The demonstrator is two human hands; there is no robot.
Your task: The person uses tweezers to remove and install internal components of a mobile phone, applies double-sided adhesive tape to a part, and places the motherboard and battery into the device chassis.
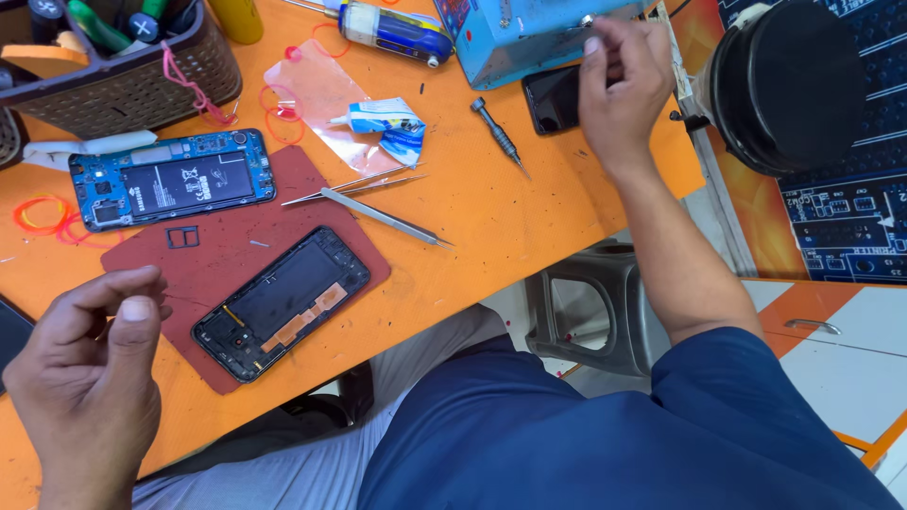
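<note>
Reaching far up the bench, right hand (619, 85) pinched at the blue box (515, 36) just above the dark phone (553, 99); left hand (90, 378) curled, empty, well apart.

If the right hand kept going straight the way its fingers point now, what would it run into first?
The right hand points up and leftward, fingertips already at the edge of the light blue box-shaped machine, so it would probably meet that first. The dark phone screen lies just beneath the hand; depth is unclear.

Tweezers (383, 215); glue tube (385, 119); basket (132, 90), maybe w/ pens.
</note>
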